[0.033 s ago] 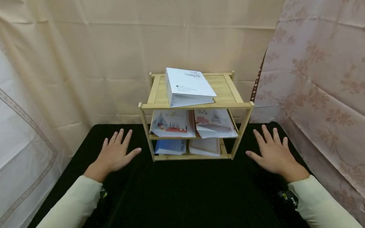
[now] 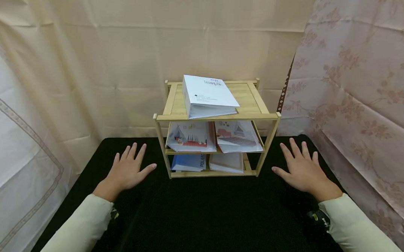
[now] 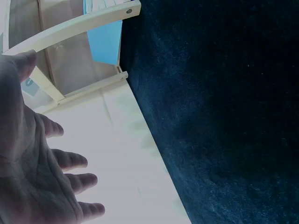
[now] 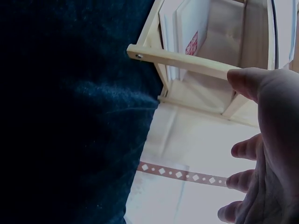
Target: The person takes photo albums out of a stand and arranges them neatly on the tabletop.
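My left hand (image 2: 125,171) is spread flat, palm down, over the dark cloth to the left of a small wooden shelf (image 2: 219,115). My right hand (image 2: 301,170) lies the same way on the shelf's right side. Neither holds anything. On the top tier a thick white book (image 2: 210,90) lies slanted. Two books with illustrated covers, a left one (image 2: 191,135) and a right one (image 2: 239,135), fill the middle tier. At the bottom are a blue book (image 2: 190,162) and a white one (image 2: 227,163). Both wrist views show the fingers extended near the shelf's side frame (image 4: 182,60).
Dark cloth (image 2: 198,216) covers the table. A beige curtain (image 2: 205,47) hangs behind the shelf, a pink floral one (image 2: 369,92) on the right, and white fabric (image 2: 14,151) on the left.
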A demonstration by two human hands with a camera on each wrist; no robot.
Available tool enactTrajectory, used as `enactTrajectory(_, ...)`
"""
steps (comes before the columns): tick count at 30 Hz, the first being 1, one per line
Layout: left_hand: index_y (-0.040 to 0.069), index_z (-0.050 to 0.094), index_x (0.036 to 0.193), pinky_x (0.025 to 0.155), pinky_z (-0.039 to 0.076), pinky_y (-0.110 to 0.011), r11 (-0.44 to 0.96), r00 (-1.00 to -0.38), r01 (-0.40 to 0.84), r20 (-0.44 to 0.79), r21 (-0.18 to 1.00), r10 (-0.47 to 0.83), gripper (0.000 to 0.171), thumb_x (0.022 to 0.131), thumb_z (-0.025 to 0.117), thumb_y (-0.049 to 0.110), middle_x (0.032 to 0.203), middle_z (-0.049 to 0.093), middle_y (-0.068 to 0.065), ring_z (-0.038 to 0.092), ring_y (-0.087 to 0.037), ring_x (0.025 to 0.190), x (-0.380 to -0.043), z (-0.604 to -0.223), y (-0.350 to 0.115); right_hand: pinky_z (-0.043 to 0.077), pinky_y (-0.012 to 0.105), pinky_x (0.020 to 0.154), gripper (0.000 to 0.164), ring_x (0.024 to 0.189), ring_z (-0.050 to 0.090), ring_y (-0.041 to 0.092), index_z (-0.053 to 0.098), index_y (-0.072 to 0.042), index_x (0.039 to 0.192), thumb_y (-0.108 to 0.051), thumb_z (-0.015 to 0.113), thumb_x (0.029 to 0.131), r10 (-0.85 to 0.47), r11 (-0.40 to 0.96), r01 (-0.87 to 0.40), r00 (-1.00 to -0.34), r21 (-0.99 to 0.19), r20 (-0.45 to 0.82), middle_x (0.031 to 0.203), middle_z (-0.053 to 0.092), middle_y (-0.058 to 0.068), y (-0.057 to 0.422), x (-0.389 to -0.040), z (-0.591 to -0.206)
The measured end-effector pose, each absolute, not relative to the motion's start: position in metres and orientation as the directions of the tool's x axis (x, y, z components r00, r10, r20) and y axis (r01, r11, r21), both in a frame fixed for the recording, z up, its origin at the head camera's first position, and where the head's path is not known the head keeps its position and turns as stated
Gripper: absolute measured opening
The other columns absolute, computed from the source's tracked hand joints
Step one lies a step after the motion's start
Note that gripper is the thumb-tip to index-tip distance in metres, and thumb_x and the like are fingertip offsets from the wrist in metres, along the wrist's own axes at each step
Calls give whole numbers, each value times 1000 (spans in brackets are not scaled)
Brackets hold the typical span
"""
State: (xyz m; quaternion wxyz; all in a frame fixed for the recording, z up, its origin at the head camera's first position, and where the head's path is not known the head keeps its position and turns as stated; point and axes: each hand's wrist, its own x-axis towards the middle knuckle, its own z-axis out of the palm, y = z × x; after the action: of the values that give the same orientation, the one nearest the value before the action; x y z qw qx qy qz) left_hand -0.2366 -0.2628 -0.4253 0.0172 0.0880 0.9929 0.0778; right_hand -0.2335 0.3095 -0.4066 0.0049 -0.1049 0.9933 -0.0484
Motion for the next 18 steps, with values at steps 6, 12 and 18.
enactTrajectory(6, 9, 13, 166, 119, 8, -76, 970, -983, 183, 40, 161, 178, 95, 101, 28, 75, 169, 8, -31, 11, -55, 154, -239, -415, -262, 2, 86, 108, 101, 149, -3, 65, 14, -9, 166, -79, 38, 97, -211, 970, -212, -977, -121, 16, 171, -4, 28, 311, -232, -403)
enactTrajectory(12, -2, 27, 160, 114, 29, -72, 938, -957, 219, 248, 267, 153, 75, 109, 35, 53, 162, 30, -33, 34, -55, 144, -236, -374, -254, 18, 83, 109, 80, 147, 17, 63, 27, 1, 160, -51, 52, 105, -204, 943, -234, -968, -238, 145, 167, 13, 33, 307, -229, -374)
enactTrajectory(18, 3, 35, 157, 109, 36, -70, 894, -920, 266, 372, 361, 123, 63, 110, 36, 45, 157, 40, -27, 42, -49, 140, -227, -326, -237, 30, 74, 109, 58, 138, 37, 56, 41, 8, 150, -23, 56, 103, -176, 885, -301, -923, -354, 343, 154, 37, 35, 296, -225, -338)
